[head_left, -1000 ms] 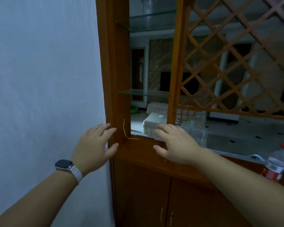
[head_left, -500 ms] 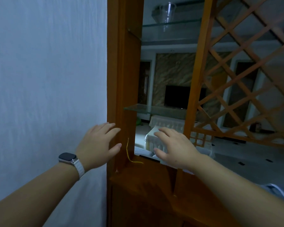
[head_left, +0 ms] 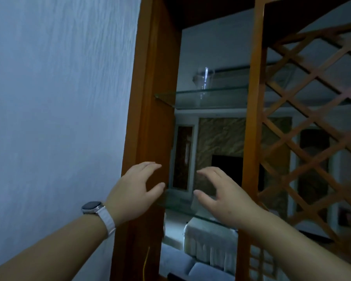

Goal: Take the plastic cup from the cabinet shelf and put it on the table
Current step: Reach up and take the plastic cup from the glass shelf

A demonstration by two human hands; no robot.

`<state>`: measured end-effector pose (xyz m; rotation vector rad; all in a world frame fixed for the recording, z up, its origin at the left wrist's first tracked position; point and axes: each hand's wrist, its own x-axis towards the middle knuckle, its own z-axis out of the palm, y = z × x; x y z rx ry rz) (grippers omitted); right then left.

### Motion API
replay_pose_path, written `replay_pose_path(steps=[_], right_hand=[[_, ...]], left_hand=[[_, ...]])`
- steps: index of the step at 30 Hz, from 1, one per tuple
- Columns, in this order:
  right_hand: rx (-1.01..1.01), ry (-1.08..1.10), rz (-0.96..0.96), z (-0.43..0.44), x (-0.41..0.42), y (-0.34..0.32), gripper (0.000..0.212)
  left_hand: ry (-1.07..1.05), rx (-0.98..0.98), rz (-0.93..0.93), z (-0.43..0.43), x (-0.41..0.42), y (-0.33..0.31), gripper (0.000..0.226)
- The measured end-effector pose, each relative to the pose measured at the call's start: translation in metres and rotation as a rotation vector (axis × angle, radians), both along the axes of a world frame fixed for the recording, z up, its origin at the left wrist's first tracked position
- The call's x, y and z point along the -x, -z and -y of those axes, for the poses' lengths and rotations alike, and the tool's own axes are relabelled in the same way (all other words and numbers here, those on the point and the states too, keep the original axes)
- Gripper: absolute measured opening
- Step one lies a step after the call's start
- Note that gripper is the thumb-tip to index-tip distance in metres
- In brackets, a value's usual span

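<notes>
Both the left hand (head_left: pixel 134 191) and right hand (head_left: pixel 223 197) hover spread and empty; the plastic cup (head_left: pixel 204 81) stands well above them on the glass shelf (head_left: pixel 190 96). Reaching up and gripping lightly around its wall should avoid tipping it.

clear plastic cup (head_left: pixel 204 80), upright, on upper glass shelf (head_left: pixel 190 96)

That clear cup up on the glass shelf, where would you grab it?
Around the side wall of the cup, coming from the open front, probably with the right hand. It stands upright, widening upward, and the shelf edge leaves its front clear.
</notes>
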<state>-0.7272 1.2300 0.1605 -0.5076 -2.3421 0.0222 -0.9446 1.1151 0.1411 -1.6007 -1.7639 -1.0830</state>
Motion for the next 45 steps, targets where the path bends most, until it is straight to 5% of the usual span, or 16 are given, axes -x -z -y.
replay_pose_path(steps=[14,22,29,34,45], right_hand=[[-0.118,-0.05,-0.318,-0.002,0.013,-0.163,0.051],[0.006,0.005,-0.388,-0.017,0.033,-0.221,0.045],[0.31,-0.079,-0.583,-0.033,0.05,-0.261,0.032],[0.455,0.068,-0.562,-0.045,0.057,-0.283,0.022],[0.583,0.232,-0.307,-0.077,0.08,-0.308,0.061]], left_hand=[[0.359,-0.176,0.162,-0.045,0.013,-0.178,0.039],[0.493,-0.111,0.211,-0.069,0.031,-0.231,0.029],[0.553,-0.114,0.251,-0.098,0.035,-0.264,0.033],[0.615,-0.036,0.397,-0.128,0.016,-0.286,0.041],[0.698,0.021,0.646,-0.156,0.002,-0.302,0.019]])
